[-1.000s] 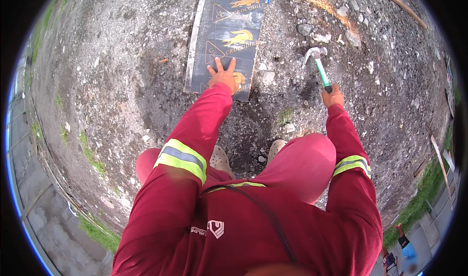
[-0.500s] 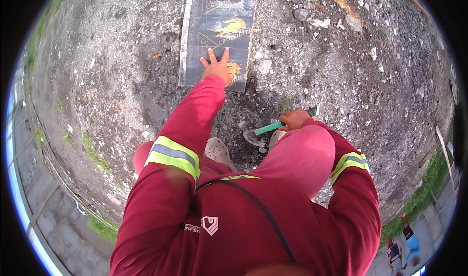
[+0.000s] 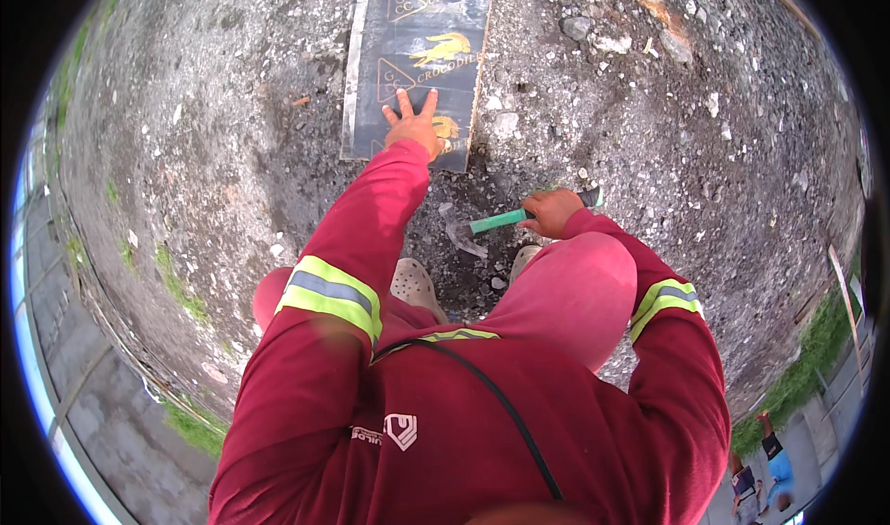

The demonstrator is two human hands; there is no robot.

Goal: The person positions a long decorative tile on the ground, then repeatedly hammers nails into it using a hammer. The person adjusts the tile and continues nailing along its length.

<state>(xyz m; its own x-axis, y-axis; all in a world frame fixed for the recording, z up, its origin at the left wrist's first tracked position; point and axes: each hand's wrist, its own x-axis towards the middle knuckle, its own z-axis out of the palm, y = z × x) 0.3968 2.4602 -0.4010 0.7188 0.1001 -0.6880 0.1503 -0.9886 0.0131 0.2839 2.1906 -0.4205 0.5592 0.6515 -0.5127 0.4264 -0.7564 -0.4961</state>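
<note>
A second ago I had the hammer (image 3: 501,220) out to the right, head pointing away; now I see it drawn in, held crosswise just beyond the shoes (image 3: 414,284), head to the left. The right hand (image 3: 553,212) has its fingers clenched around the handle, green shaft and head jutting left of them, black end to the right. As before, my left hand (image 3: 414,135) lies on the dark board's (image 3: 417,24) near end, fingers spread, grasping nothing.

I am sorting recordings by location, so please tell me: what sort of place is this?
Probably an outdoor work yard or construction site: rough gravelly ground, a dark printed panel under the left hand, and a hammer in the right hand.
</note>
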